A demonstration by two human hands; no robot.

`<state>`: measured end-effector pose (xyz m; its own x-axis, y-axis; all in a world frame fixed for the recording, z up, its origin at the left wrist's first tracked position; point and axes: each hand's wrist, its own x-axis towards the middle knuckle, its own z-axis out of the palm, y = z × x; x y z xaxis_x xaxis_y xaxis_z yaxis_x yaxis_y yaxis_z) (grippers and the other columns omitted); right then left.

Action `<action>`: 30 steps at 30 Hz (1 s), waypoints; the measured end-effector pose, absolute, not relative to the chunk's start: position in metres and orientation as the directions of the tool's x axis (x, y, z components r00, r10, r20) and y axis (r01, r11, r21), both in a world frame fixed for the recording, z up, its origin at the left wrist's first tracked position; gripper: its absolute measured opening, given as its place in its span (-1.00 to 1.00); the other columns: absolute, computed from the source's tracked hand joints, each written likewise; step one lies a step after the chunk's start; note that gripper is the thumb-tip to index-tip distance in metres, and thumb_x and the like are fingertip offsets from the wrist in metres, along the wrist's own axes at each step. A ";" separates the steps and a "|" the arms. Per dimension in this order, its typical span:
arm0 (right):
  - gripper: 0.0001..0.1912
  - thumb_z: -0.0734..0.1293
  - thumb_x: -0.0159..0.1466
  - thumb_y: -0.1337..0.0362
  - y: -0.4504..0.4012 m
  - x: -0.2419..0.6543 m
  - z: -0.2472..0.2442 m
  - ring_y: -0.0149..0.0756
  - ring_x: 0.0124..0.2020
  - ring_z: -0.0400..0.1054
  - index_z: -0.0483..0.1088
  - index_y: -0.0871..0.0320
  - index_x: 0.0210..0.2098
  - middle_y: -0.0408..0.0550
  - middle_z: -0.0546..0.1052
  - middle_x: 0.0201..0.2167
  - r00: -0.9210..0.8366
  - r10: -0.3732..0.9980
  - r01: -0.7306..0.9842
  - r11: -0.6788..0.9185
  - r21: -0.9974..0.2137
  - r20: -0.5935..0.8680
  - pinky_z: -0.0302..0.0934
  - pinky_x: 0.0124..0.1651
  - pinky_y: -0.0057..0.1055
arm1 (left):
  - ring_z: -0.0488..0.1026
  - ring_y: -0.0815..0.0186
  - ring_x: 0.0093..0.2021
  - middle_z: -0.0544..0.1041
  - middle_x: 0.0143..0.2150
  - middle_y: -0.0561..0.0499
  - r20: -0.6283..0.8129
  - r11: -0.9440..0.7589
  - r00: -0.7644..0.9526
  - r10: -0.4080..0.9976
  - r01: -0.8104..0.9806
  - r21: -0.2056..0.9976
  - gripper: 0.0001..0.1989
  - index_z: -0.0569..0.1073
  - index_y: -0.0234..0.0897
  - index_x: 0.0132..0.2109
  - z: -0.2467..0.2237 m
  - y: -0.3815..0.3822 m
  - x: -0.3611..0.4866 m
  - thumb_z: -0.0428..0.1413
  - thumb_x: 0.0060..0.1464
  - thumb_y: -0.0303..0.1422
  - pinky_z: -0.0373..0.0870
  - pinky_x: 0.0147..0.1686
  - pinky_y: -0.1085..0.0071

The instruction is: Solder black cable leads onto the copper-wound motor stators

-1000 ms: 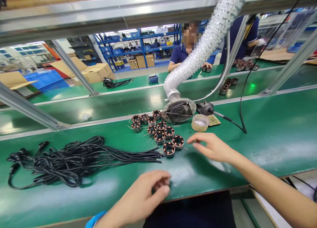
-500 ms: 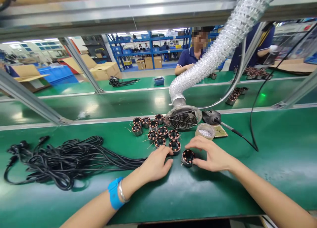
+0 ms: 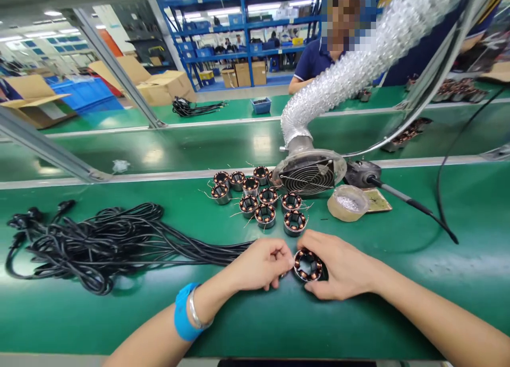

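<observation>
A motor stator [image 3: 309, 276], a metal ring with copper windings inside, is held by my right hand [image 3: 338, 266], thumb at the near side and fingers over the far side. It looks slightly tilted above the green bench. My left hand [image 3: 268, 265] is closed in a pinch against the stator's left edge. What lies between those fingertips is hidden. Just beyond my hands stands a group of several similar stators [image 3: 265, 216], thin wire ends sticking out of them. The ends of a bundle of black power cables [image 3: 175, 245] run under or behind my left hand.
A fume extractor [image 3: 308, 176] with a silver duct [image 3: 338, 80] stands behind the stators. To its right are a soldering iron [image 3: 402, 196] with its lead, a round tub [image 3: 348, 203] and a sponge tray [image 3: 378, 201]. A co-worker [image 3: 314, 59] sits across the bench.
My right hand has closed around the lone stator and tipped it a little. My left hand has moved from the group of stators to its left edge and pinched. The view has shifted.
</observation>
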<state>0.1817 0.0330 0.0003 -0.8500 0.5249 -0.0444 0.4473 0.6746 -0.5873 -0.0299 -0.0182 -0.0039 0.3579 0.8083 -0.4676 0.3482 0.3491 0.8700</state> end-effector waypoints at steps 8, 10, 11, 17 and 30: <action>-0.64 0.40 0.00 0.28 0.020 0.187 -0.008 -0.28 -0.36 0.19 0.21 0.13 -0.25 -0.13 0.32 -0.34 -0.829 0.557 0.468 0.648 -0.601 -0.045 0.05 -0.30 -0.36 | 0.09 0.48 -0.54 0.23 -0.57 0.17 -0.380 0.247 0.342 0.860 0.372 0.894 -0.68 0.31 -0.31 -0.46 0.005 -0.018 -0.039 0.15 0.08 -0.18 0.04 -0.55 0.55; -0.64 0.40 -0.01 0.28 0.020 0.186 -0.010 -0.29 -0.37 0.18 0.19 0.12 -0.27 -0.14 0.31 -0.35 -0.831 0.556 0.454 0.651 -0.609 -0.026 0.03 -0.31 -0.37 | 0.08 0.47 -0.54 0.24 -0.58 0.16 -0.403 0.302 0.368 0.838 0.304 0.904 -0.61 0.30 -0.30 -0.48 0.007 -0.015 -0.035 0.18 0.03 -0.08 0.04 -0.54 0.53; -0.65 0.40 -0.01 0.28 0.020 0.186 -0.011 -0.30 -0.38 0.17 0.18 0.11 -0.29 -0.14 0.31 -0.36 -0.831 0.556 0.449 0.653 -0.610 -0.016 0.02 -0.32 -0.37 | 0.08 0.47 -0.55 0.23 -0.60 0.17 -0.412 0.337 0.370 0.833 0.251 0.907 -0.58 0.30 -0.30 -0.48 0.007 -0.013 -0.031 0.18 0.00 -0.03 0.03 -0.54 0.52; -0.67 0.37 0.02 0.25 0.020 0.185 -0.014 -0.31 -0.42 0.15 0.11 0.09 -0.33 -0.15 0.30 -0.39 -0.822 0.569 0.435 0.660 -0.612 0.031 -0.02 -0.36 -0.39 | 0.10 0.47 -0.58 0.23 -0.60 0.17 -0.368 0.278 0.298 0.881 0.303 0.911 -0.60 0.38 -0.31 -0.41 0.016 -0.013 -0.018 0.13 0.05 -0.02 0.00 -0.55 0.50; -0.58 0.45 -0.01 0.20 0.023 0.185 -0.009 -0.31 -0.42 0.16 0.10 0.09 -0.36 -0.17 0.30 -0.39 -0.796 0.605 0.502 0.648 -0.572 -0.013 -0.04 -0.39 -0.40 | 0.29 0.38 -0.44 0.42 -0.47 0.06 -0.124 -0.198 0.380 0.917 0.701 0.685 -0.79 0.43 -0.28 -0.39 0.020 -0.035 -0.040 0.03 0.22 -0.37 0.15 -0.39 0.45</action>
<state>0.1851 0.0235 -0.0086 -0.7961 0.6050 -0.0132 0.5022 0.6484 -0.5722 -0.0395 -0.0351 0.0200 0.3799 0.9166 -0.1245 0.7013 -0.1976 0.6850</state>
